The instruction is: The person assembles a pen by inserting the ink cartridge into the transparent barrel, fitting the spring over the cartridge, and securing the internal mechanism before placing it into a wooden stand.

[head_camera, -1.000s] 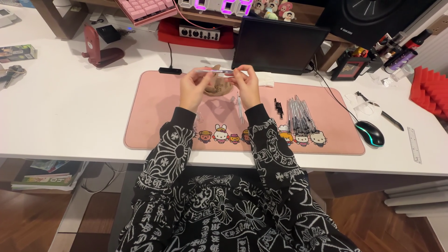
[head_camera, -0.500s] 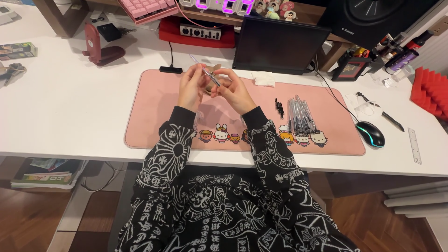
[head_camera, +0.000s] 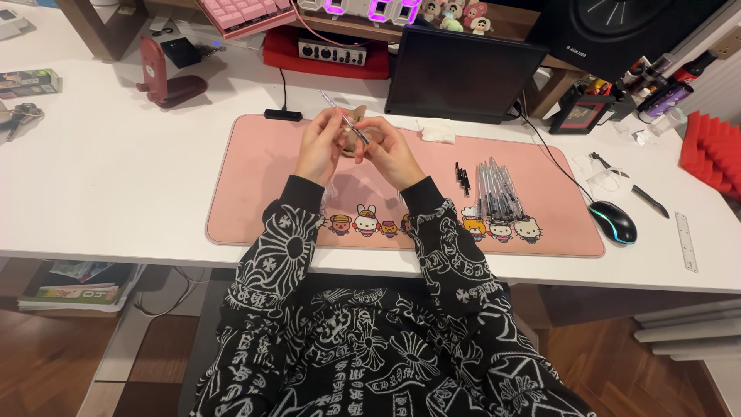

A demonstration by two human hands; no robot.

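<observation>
Head view: both hands are raised just above the back half of a pink desk mat (head_camera: 262, 185), which lies on a white desk (head_camera: 108, 177) near its front edge. The left hand (head_camera: 320, 147) has its fingers curled together, thumb and forefinger pinched on a thin clear pen (head_camera: 341, 117) that slants up and away toward the back left. The right hand (head_camera: 394, 154) is just beside it, fingers closed around the pen's lower end; a small brownish thing shows between the two hands, but what it is cannot be told. Both wrists come out of black sleeves with a white pattern.

To the right of the hands, on the mat's right half, a bundle of clear pens (head_camera: 498, 189) lies in a loose row pointing front to back, and a few small black pieces (head_camera: 461, 177) lie just left of it. A crumpled white tissue (head_camera: 437, 130) sits at the mat's back edge, in front of a dark tablet (head_camera: 463, 73) propped upright. Off the mat's right front corner rests a black computer mouse (head_camera: 614, 222), with a clear ruler (head_camera: 686, 241) near the desk's right edge. At the back left of the desk stands a dark red stand (head_camera: 164, 77).
</observation>
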